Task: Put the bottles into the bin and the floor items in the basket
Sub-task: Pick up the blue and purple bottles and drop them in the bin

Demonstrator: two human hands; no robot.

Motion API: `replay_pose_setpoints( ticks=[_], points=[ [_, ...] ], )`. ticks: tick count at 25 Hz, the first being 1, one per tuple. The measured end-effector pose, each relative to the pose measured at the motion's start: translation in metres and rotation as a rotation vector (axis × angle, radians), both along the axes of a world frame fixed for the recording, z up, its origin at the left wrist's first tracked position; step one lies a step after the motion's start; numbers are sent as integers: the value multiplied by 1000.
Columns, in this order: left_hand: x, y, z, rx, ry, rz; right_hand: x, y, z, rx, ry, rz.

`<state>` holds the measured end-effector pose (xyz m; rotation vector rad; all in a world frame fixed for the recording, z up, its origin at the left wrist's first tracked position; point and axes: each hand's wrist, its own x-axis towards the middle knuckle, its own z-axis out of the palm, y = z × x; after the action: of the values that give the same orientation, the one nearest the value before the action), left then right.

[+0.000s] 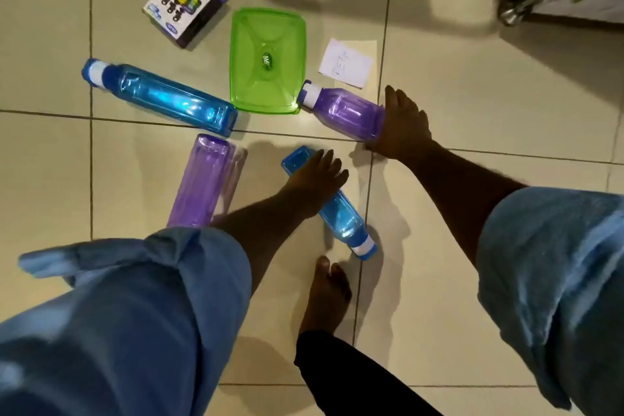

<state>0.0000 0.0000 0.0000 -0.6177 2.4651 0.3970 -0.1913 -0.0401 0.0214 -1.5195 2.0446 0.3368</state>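
both hands are down on bottles. the left hand [314, 179] lies across the short blue bottle [341, 216] at centre frame, fingers curled over its square end; the thumb is hidden, so how firm the hold is cannot be told. the right hand [403, 125] wraps the base end of the right purple bottle [344, 110], right of centre, thumb low and fingers over the top. a long blue bottle [162, 96] lies at centre left and a left purple bottle [206, 179] below it, partly under the sleeve. neither bin nor basket is in view.

risks, as i judge them: the bottles are smooth, glossy, translucent plastic with flat-sided bodies, so a one-handed lift from an end could let one slip or swing down and clatter on the hard tile floor [472, 94]. the right purple bottle's white cap touches the corner of the green tub [268, 44]; dragging rather than lifting would shove the tub. the short blue bottle's cap end sits just beside a bare foot [326, 294], which a dropped or pivoting bottle could strike. carrying two at once leaves no spare hand.

other floor items: the tub is a rounded rectangle of clear green plastic with a moulded lid; a printed cardboard box [187, 3] lies upper left; a thin white card [347, 62], flat on the tile right of the tub, may be awkward to pick up.
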Motion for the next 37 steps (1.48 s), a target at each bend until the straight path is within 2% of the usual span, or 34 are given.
replay_pose_setpoints(
  ticks=[2, 7, 11, 15, 22, 26, 30, 34, 37],
  points=[
    [-1, 1, -12, -38, -60, -49, -1, -5, -19, -4, 22, 29],
    [6, -6, -36, -41, -70, -119, -1, -7, -55, 62, 39, 73],
    [16, -11, -16, 20, -106, -19, 10, 5, -41, 30, 151, 50],
    [41, -14, 44, 18, -165, 107, 25, 16, 20, -3, 102, -83],
    [94, -18, 186, -51, -243, 257, 45, 20, 162, 28, 79, -273],
    [118, -17, 272, -224, -91, 353, 60, 26, 245, -4, 96, -303],
    [131, -3, 340, -41, -201, 612, 82, 33, 321, -14, 86, -347],
    [152, 11, 418, 86, -92, 1028, 104, 39, 406, -61, 40, -376],
    [170, 17, 468, 245, 81, 1402, 119, 45, 457, -94, -15, -408]
  ],
)
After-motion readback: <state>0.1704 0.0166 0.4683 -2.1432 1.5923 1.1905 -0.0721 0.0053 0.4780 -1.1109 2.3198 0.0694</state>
